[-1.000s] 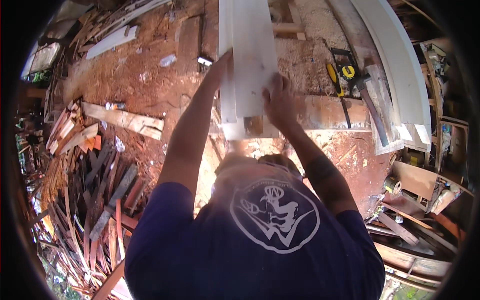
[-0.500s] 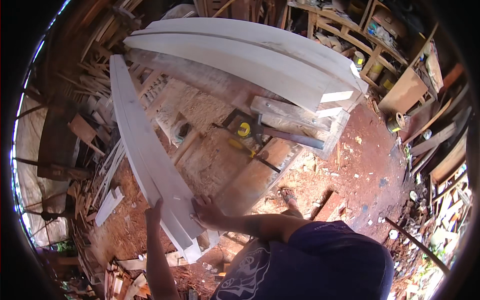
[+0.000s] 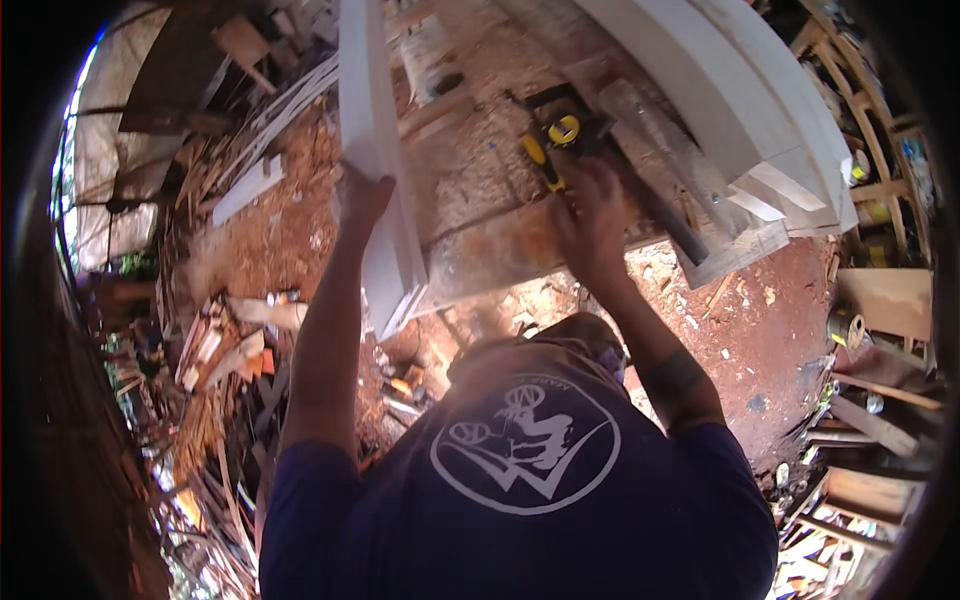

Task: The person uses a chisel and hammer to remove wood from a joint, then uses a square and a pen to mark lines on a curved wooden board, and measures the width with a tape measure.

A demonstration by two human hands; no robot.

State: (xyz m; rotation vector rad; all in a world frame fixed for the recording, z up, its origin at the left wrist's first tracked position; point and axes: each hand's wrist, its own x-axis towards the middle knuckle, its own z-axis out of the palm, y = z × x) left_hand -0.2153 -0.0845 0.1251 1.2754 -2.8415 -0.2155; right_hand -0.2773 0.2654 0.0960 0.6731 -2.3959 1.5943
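My left hand [image 3: 362,200] is closed around the near part of a long, pale curved board [image 3: 372,110], which is tilted up toward its narrow edge. At the worktable [image 3: 490,245], my right hand [image 3: 598,225] is open, fingers stretched out over the tools. Close to its fingertips lies a yellow-handled tool [image 3: 534,149], probably a screwdriver. A yellow and black tape measure [image 3: 564,129] rests just beyond. Right of the hand is a hammer with a dark handle [image 3: 665,215]. The fingertips partly cover the tools, and whether they touch any I cannot tell.
Large pale curved boards [image 3: 720,90] lie side by side at the far right of the table. Wood shavings cover much of the tabletop. Scrap wood [image 3: 215,350] is heaped at left, and a wooden rack [image 3: 880,130] stands at right. A spool-like can [image 3: 846,327] sits on the reddish floor.
My right hand has let go of the board and moved right, over the tools. The board has tipped from its broad face toward its edge, still in my left hand. The view has shifted.
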